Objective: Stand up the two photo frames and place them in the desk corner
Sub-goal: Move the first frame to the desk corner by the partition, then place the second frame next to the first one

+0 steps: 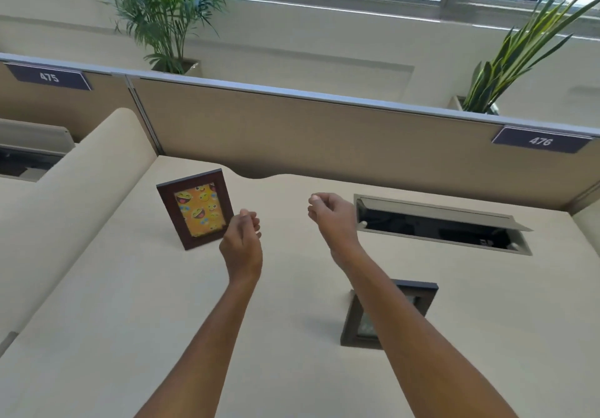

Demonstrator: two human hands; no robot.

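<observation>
A dark brown photo frame [195, 209] with a yellow emoji picture stands upright on the beige desk [130, 304], near the far left corner by the partitions. My left hand [243, 242] hovers just right of it, fingers curled, holding nothing; whether it touches the frame's edge I cannot tell. My right hand [331, 216] is raised over the middle of the desk, fingers loosely curled and empty. A second, darker photo frame [355, 320] stands nearer to me on the right, partly hidden behind my right forearm.
A tan partition [324, 132] runs along the desk's back, with labels 475 [48, 76] and 476 [540, 141]. A side divider [74, 190] bounds the left. An open cable hatch [438, 226] sits in the desk at right. Potted plants [162, 18] stand behind the partition.
</observation>
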